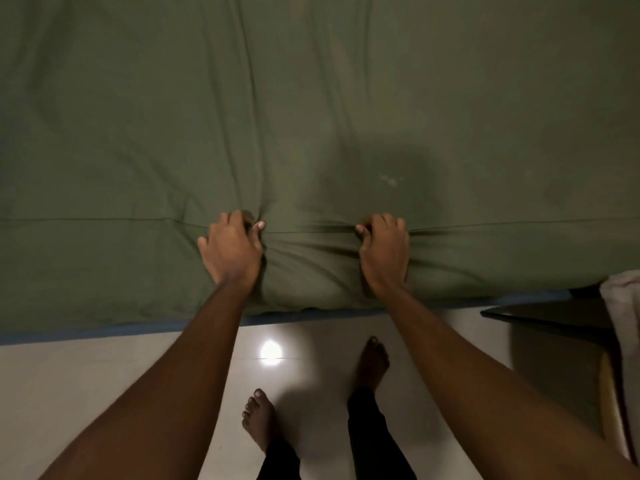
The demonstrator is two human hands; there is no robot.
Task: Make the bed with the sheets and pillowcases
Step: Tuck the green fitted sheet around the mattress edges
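Head view, looking straight down over the near side of the bed: the green sheet (311, 116) covers the whole mattress top and drapes over its near edge, which runs left to right across the picture. Both hands are on that edge line. The left grip (230, 249) has its fingers curled into a bunched fold of sheet, and the right grip (384, 251) pinches the cloth the same way, thumb tucked in, creases fanning out between them. Everything loose lies far of the hands; the hem hangs just below them, near a blue strip of mattress (104, 329). Arms reach forward and down, backs of the hands up, level with each other, neither one closer. Looks like a pull toward the near side, or a tuck under, comes next. Bare feet stand on the glossy floor (104, 393).
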